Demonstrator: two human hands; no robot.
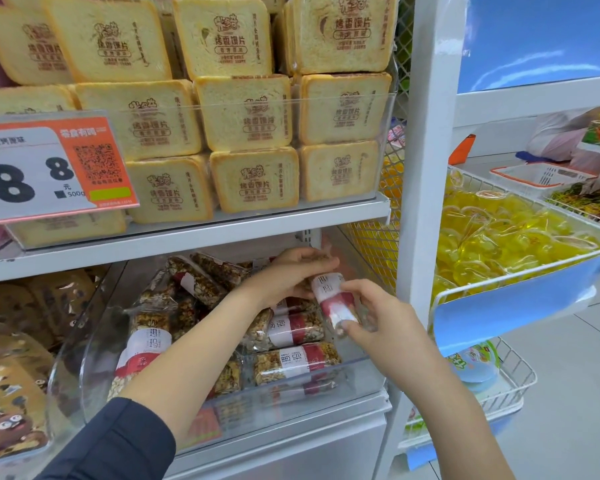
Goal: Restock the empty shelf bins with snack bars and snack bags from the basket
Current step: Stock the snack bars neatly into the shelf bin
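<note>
My right hand (pixel 385 320) pinching the near end of a red-and-white wrapped grain snack bar (pixel 333 299), my left hand (pixel 291 275) curled round its far end, above the clear plastic shelf bin (pixel 357 372).

The orange price tag (pixel 54 166) reads "8 8 元" and "500g".

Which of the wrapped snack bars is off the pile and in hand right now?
The snack bar above the clear bin's right end, held between both hands; the others lie loose in the bin.
</note>
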